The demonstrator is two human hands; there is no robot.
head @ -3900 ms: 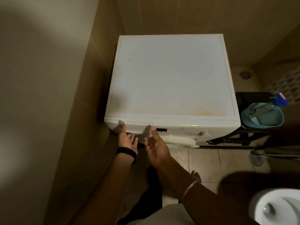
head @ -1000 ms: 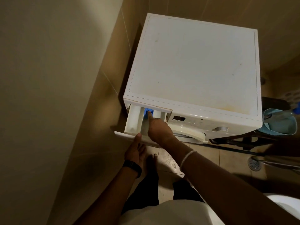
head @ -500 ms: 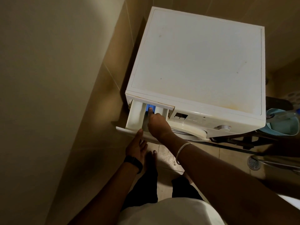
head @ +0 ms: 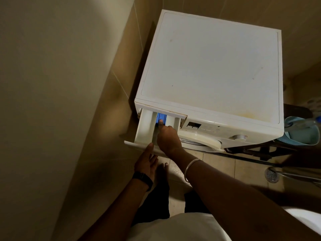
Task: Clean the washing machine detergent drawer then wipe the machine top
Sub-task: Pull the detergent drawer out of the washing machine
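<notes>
Detergent drawer (head: 147,129) pulled out; my right hand (head: 167,138) presses its blue tab (head: 161,117) with one finger, others curled. Left hand (head: 145,162) grips the drawer front. No cleaning visible yet, machine top (head: 212,66) stained.

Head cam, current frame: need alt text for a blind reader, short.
Seen from above, a white washing machine has its detergent drawer pulled out; the right hand presses a finger on the blue tab inside while the left hand holds the drawer's front edge. A teal basket sits to the machine's right.
</notes>
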